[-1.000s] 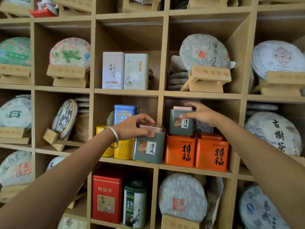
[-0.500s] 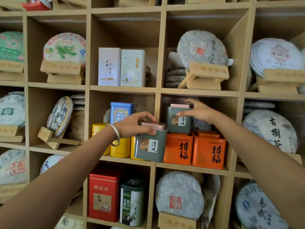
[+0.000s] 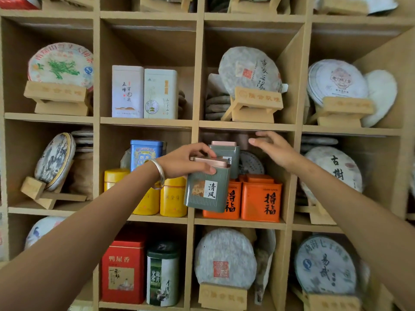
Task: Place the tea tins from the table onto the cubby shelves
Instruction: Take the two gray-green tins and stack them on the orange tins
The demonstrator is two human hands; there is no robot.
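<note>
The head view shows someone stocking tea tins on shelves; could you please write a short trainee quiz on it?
1. True or false: the right hand grips a tin.
2. Which hand holds the green tin in front of the shelf? A) left hand B) right hand C) both
3. Fill in: the other green tin stands on top of an ______ tin.

Key:
1. False; it is open and empty.
2. A
3. orange

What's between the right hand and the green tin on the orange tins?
Head view: only bare gap separates the open right hand from the green pink-lidded tin on the orange tins.
</note>
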